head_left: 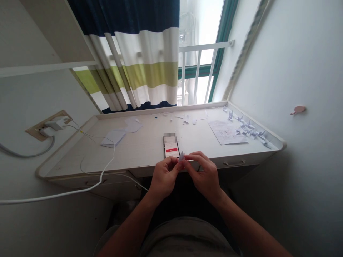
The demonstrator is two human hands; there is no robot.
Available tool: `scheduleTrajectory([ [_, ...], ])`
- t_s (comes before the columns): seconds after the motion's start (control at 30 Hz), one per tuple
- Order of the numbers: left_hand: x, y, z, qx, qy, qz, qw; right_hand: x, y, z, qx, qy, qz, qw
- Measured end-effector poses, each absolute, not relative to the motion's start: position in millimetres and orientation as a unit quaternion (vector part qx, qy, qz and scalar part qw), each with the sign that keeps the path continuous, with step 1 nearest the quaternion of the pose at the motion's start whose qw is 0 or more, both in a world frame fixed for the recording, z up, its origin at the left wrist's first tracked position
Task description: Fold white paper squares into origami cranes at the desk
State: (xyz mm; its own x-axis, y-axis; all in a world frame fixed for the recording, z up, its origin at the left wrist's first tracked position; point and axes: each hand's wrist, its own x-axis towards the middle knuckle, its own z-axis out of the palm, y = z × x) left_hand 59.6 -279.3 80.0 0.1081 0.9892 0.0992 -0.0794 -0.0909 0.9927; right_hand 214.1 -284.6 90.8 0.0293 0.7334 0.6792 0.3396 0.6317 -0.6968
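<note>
A small piece of folded white paper [181,156] is held up at the front edge of the desk, pinched between my two hands. My left hand [164,176] grips it from the left with thumb and forefinger. From the right, my right hand [205,171] closes its fingertips on the same paper, and its lower part is hidden by the fingers. Just behind my hands a phone [172,150] lies on the desk with a lit screen. Several folded paper cranes [248,125] stand along the desk's right side.
A printed sheet [225,132] lies beside the cranes. White papers [115,137] rest on the left, and paper scraps [186,119] along the back. A white cable [107,166] runs from the wall socket [44,126] across the left side. The desk [144,150] has a raised rim.
</note>
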Motion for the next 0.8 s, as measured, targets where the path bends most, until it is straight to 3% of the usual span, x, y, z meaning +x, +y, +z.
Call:
scheduleTrajectory([
  [0.43, 55, -280, 85, 0.581, 0.463, 0.497, 0.448, 213, -286, 85, -0.384, -0.756, -0.026, 0.53],
  [0.53, 55, -279, 83, 0.567, 0.454, 0.502, 0.469, 212, -287, 88, -0.383, -0.736, 0.005, 0.559],
  [0.63, 54, -278, 79, 0.561, 0.438, 0.503, 0.49, 213, -286, 95, -0.398, -0.695, 0.112, 0.589],
  [0.8, 53, -277, 80, 0.531, 0.415, 0.511, 0.534, 222, -280, 101, -0.364, -0.71, 0.23, 0.557],
])
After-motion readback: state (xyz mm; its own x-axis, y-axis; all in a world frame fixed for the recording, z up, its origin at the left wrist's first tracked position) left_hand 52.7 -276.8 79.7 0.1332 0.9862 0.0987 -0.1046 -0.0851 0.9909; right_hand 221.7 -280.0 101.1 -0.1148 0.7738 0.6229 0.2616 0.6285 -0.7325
